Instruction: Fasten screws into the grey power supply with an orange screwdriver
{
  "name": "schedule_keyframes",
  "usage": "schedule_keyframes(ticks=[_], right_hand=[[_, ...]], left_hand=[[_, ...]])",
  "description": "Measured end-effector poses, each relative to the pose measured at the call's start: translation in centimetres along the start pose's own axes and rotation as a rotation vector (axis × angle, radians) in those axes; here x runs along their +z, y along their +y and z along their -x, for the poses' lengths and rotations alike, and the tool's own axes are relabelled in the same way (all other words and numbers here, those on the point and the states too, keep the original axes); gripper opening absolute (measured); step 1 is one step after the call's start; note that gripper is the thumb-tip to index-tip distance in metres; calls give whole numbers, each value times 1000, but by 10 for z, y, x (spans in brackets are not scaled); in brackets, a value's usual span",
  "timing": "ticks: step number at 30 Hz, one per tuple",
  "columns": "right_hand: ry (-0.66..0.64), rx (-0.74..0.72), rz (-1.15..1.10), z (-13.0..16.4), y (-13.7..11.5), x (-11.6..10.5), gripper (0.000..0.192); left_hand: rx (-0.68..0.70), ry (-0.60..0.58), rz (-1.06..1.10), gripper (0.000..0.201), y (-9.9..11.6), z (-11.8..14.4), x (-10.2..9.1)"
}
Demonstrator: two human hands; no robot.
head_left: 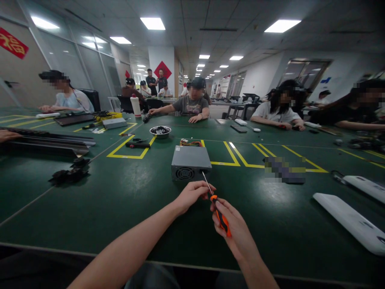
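Note:
A grey computer power supply (191, 157) stands in front of me, its fan grille and socket side facing me. Coloured wires (191, 143) stick out behind it. My right hand (230, 218) is closed round the orange and black handle of a screwdriver (221, 218). The shaft slants up and left, its tip appearing at the socket side of the power supply; I cannot tell whether it touches. My left hand (192, 195) is just in front of the box, fingers curled together beside the shaft. Whatever those fingertips may hold is hidden.
Behind the power supply stands a metal bowl (160, 135) of dark parts. A black tool (137, 145) lies within yellow tape at left. Black parts (70, 172) lie farther left, white devices (350, 220) at right. Several people sit around the green table (144, 208).

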State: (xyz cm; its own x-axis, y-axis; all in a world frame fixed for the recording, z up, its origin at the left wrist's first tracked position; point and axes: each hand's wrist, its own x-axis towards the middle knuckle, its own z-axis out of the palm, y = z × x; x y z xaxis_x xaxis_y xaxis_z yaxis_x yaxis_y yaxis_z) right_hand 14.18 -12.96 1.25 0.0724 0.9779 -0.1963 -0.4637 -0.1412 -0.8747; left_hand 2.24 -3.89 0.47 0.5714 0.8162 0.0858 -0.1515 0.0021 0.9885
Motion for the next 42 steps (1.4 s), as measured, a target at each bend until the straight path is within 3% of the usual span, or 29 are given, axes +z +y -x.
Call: schedule_keyframes(ticks=[4, 6, 9, 11, 14, 17, 21, 37, 42], right_hand=[[0, -33, 29, -3, -1, 1, 26], [-2, 25, -28, -3, 0, 4, 24], [20, 121, -174, -5, 5, 11, 22], [31, 150, -252, -8, 8, 14, 18], [50, 162, -328, -13, 13, 18, 13], [69, 159, -364, -16, 16, 21, 11], [66, 161, -371, -18, 17, 23, 10], [122, 156, -416, -26, 21, 25, 10], [150, 327, -511, -23, 16, 31, 4]], left_hand=[[-8, -2, 17, 24, 1, 0, 0], [62, 75, -180, 26, 2, 1, -3], [301, 288, -697, 29, 3, 0, -14], [450, 426, -927, 25, 6, 0, -25], [593, 524, -1191, 20, 10, -1, -38], [642, 527, -1342, 25, 11, -3, -43], [631, 488, -1432, 35, 7, -7, -45], [585, 472, -1409, 37, 5, -8, -47], [577, 468, -1414, 37, 6, -7, -46]])
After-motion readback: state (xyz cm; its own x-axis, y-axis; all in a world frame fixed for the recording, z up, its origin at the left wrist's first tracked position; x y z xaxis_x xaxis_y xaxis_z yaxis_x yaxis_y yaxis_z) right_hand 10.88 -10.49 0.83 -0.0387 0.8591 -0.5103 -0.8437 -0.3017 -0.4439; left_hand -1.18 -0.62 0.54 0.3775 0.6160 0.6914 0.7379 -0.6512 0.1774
